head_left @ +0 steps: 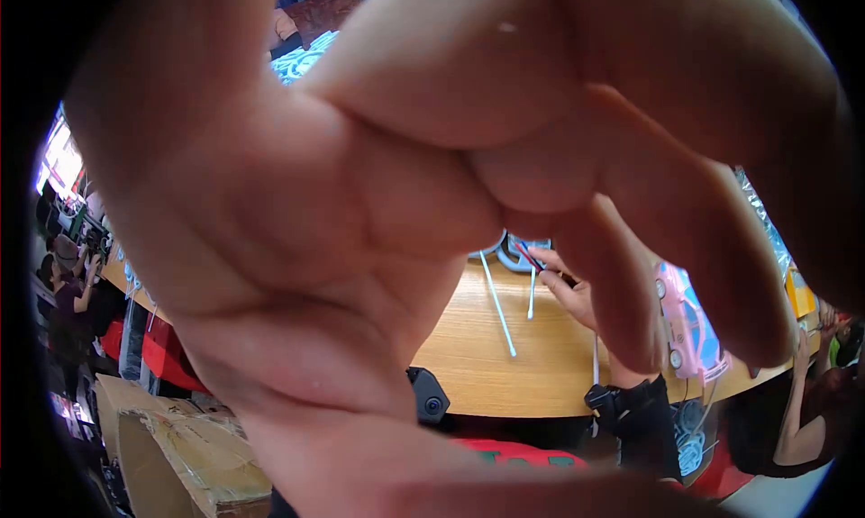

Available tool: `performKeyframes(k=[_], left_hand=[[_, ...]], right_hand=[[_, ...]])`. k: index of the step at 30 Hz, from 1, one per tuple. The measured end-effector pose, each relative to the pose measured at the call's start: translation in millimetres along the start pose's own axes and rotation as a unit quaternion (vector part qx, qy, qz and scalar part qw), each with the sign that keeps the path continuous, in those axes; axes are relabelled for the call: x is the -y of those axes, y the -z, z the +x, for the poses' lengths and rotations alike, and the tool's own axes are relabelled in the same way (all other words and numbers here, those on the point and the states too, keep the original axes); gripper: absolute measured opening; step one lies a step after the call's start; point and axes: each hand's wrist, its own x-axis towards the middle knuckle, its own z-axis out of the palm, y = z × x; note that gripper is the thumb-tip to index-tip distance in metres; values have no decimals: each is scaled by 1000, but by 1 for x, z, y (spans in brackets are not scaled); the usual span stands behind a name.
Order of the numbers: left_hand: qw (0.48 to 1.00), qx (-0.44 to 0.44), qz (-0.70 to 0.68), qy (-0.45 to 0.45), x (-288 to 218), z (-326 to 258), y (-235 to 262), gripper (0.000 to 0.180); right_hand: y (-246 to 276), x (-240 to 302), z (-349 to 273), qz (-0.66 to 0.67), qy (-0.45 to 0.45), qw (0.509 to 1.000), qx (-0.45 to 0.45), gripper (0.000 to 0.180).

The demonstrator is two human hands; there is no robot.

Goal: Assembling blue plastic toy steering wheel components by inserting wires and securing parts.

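My left hand (360,239) fills most of the view, very close up, palm turned toward me and fingers apart and slightly bent. I see nothing held in it. Beyond it, over the wooden table (468,383), my right hand (574,295) shows partly behind those fingers, with a black band round its wrist. Its fingertips pinch a thin, dark item with red and blue on it, too small to name. Beside that hand lie two pale cable ends (498,306), running from a light blue coiled bundle (521,255) mostly hidden by my left hand.
A pink toy car (689,324) with blue windows sits on the table's right side. A black device with a lens (431,399) is at the near edge. Cardboard box (185,446) and red stool (169,351) stand at lower left. Other people are at both sides.
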Motion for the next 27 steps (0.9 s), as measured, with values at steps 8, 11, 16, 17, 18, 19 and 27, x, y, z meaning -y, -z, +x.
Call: performKeyframes(k=[8,11,16,17,18,19,27], left_hand=[[999,-43,-14,-18,-8,-15,3,85],[998,-53,16,-6,-46,-25,22,84],[995,-95,11,-5,-70,-55,42,84],[994,-104,15,-4,-64,-55,45,84],[994,-110,22,-3,-70,-54,53,84],[993,-116,30,-3,-68,-50,46,84],[981,45,139,-125,-2,-31,26,75]], right_hand=[[-1,-18,-13,37,-57,998,9,33],[-10,1,2,74,-85,993,46,33],[-5,-9,-1,47,-82,994,46,33],[-4,-12,-2,46,-81,994,54,33],[-7,-11,-3,58,-85,994,46,33],[-8,-9,-2,70,-90,993,38,34],[-4,-18,-4,64,-103,992,35,34]])
